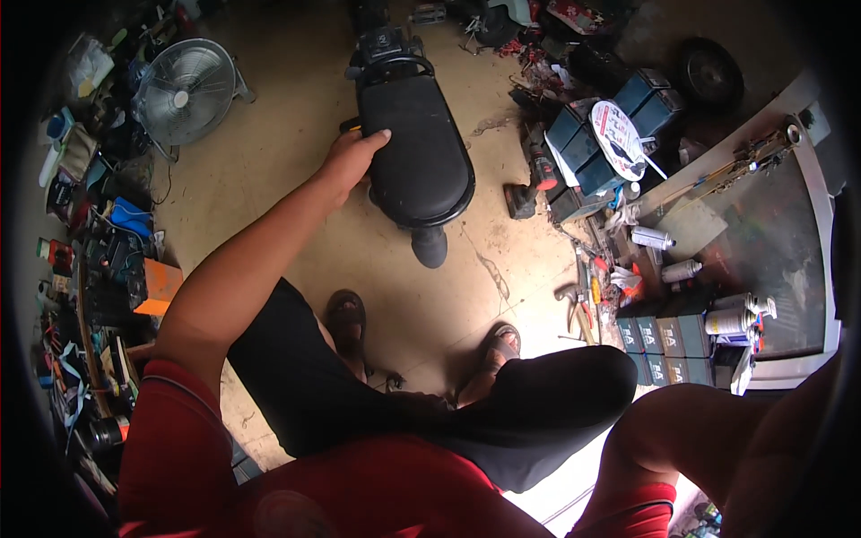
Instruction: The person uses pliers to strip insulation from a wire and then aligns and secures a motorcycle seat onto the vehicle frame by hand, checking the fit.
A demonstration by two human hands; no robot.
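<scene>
My left hand [357,154] grips the left edge of a black padded seat [415,143] in the middle of the floor, thumb on top and fingers curled down the side, partly hidden. The seat has a black rail round its rear, a dark rounded part [428,247] below that end, and darker frame parts [381,31] at its far end. My right arm [700,439] bends away at the lower right; its hand is out of view.
A fan [184,94] and cluttered shelves line the left. At the right lie a cordless tool [538,184], stacked boxes [664,350], spray cans [650,238], a hammer [569,296] and a tire [708,72], beside a glass-fronted cabinet [771,251]. My sandalled feet are on the tan floor [287,143].
</scene>
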